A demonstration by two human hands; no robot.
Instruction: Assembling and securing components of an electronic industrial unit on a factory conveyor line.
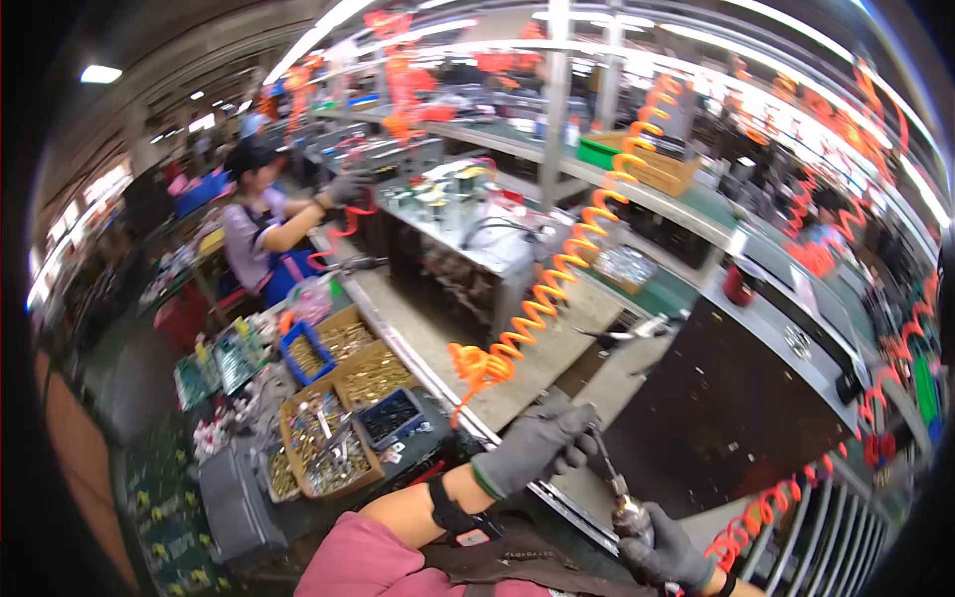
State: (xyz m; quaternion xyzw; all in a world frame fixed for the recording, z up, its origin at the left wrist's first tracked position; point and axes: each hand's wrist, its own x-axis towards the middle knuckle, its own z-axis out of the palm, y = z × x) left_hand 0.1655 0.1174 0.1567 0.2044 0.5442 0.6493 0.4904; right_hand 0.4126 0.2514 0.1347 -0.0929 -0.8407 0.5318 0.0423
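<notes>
My right hand (672, 553), in a grey glove, is wrapped round the metal body of an air screwdriver (631, 515). Its thin shaft points up and away from me. At the tip of the shaft, my left hand (537, 444), also gloved in grey, has its fingers closed together; what they hold is too small to make out. Both hands are over the metal edge of the work line. Left of my left arm stand open cardboard boxes (372, 460) of small metal parts. A blue bin (391, 418) with dark pieces is beside them.
An orange coiled air hose (567, 274) hangs ahead of my hands. A big dark-sided cabinet (726, 408) stands on the right, and another machine unit (468, 239) farther off. At the left, a co-worker (261, 224) reaches toward the line. A grey plastic bin (239, 505) is near my left side.
</notes>
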